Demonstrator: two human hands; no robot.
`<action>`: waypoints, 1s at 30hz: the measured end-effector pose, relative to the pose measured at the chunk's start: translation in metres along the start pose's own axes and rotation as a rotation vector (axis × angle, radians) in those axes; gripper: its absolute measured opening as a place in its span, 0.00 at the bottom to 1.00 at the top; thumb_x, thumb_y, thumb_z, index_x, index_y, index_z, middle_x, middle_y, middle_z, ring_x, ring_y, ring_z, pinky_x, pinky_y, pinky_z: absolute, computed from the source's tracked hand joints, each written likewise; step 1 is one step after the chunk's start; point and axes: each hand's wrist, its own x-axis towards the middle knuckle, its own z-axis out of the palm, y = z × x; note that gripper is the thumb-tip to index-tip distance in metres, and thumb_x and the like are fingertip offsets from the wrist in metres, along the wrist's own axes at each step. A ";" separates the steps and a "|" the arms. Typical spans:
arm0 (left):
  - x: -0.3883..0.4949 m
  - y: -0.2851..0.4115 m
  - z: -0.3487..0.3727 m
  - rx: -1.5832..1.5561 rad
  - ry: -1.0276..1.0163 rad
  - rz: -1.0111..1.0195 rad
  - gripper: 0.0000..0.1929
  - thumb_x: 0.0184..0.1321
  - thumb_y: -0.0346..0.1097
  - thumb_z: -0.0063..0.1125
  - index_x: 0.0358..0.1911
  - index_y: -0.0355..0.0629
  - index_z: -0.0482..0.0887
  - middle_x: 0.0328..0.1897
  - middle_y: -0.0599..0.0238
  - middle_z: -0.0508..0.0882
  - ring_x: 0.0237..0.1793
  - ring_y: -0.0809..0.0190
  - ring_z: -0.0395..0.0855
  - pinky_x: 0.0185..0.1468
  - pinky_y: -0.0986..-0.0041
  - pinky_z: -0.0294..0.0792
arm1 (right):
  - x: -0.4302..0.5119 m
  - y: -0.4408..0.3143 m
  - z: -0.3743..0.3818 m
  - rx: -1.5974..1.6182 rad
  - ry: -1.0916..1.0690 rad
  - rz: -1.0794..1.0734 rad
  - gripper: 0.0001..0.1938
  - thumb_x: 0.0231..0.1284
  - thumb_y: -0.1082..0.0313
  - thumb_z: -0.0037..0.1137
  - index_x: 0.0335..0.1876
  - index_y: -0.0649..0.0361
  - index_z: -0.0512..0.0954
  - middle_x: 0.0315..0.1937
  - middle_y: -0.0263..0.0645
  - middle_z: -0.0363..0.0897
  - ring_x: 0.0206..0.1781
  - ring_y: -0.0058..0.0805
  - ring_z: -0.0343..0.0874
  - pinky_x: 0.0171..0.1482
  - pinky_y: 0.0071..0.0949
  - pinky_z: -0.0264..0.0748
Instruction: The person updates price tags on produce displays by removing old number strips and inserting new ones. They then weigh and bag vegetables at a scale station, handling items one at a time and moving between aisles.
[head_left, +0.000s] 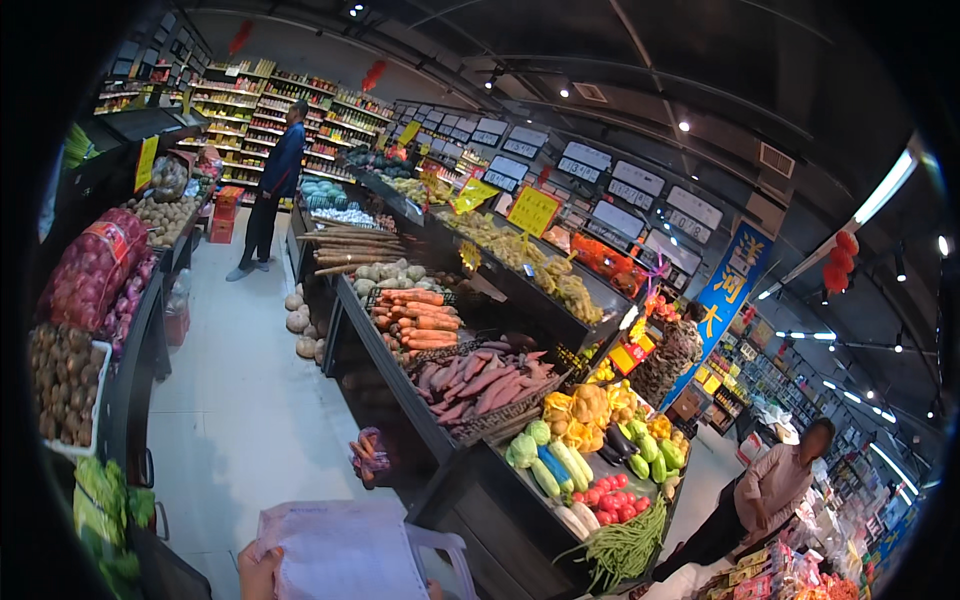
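My left hand (259, 571) shows at the bottom of the head view, its fingers closed on the left edge of a white sheet of paper (349, 551) that bears faint writing. Only a small bit of my right hand (435, 590) appears at the sheet's lower right, mostly hidden, so its grip cannot be told. Just right of the paper is a pale plastic handle or frame (450, 551). Beyond lies a black produce stand (420, 405) with carrots (424, 319), sweet potatoes (487, 379), tomatoes (611, 501) and green beans (622, 544).
A tiled aisle (225, 420) runs ahead between stands. Bagged red onions (97, 270) and leafy greens (101, 502) line the left. A bag of carrots (369, 454) lies on the floor. One person (277, 180) stands down the aisle; others (772, 487) are at right.
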 end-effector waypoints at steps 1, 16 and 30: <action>0.026 0.008 -0.005 0.014 -0.005 -0.007 0.16 0.52 0.27 0.52 0.45 0.28 0.76 0.38 0.61 0.82 0.37 0.66 0.80 0.44 0.75 0.71 | 0.020 -0.014 0.014 -0.007 -0.001 0.002 0.30 0.43 0.58 0.66 0.52 0.66 0.71 0.46 0.45 0.75 0.48 0.31 0.75 0.50 0.27 0.70; 0.430 0.106 -0.061 0.238 0.131 0.120 0.23 0.57 0.29 0.49 0.58 0.30 0.66 0.54 0.58 0.75 0.51 0.61 0.73 0.56 0.72 0.64 | 0.349 -0.204 0.285 0.112 -0.194 -0.022 0.34 0.33 0.59 0.73 0.49 0.67 0.71 0.43 0.45 0.76 0.44 0.31 0.76 0.47 0.28 0.72; 0.781 0.190 -0.100 0.258 0.322 -0.050 0.28 0.59 0.26 0.47 0.64 0.29 0.56 0.67 0.54 0.62 0.64 0.59 0.60 0.67 0.69 0.50 | 0.619 -0.392 0.510 0.164 -0.338 -0.014 0.34 0.30 0.61 0.75 0.47 0.68 0.70 0.42 0.45 0.76 0.43 0.30 0.77 0.44 0.29 0.74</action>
